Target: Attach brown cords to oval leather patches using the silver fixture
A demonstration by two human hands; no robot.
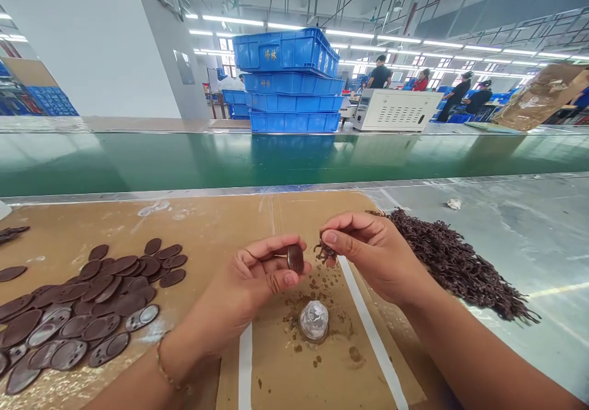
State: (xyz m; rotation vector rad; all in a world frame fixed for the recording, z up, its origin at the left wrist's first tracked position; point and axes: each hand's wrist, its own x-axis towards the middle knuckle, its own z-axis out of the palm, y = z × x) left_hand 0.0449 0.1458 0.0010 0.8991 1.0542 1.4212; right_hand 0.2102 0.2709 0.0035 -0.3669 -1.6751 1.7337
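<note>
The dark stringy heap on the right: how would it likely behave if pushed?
The stringy heap would probably slump and spread rather than roll, being a loose pile of thin strands. The strands seem floppy: many curl, and loose ends stick out of the similar clump in the right hand. They may snag, since they lie crossed.

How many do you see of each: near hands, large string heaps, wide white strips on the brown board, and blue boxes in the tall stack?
Left hand and right hand: 2
Large string heap: 1
White strips: 2
Blue boxes: 4
Total: 9
</note>
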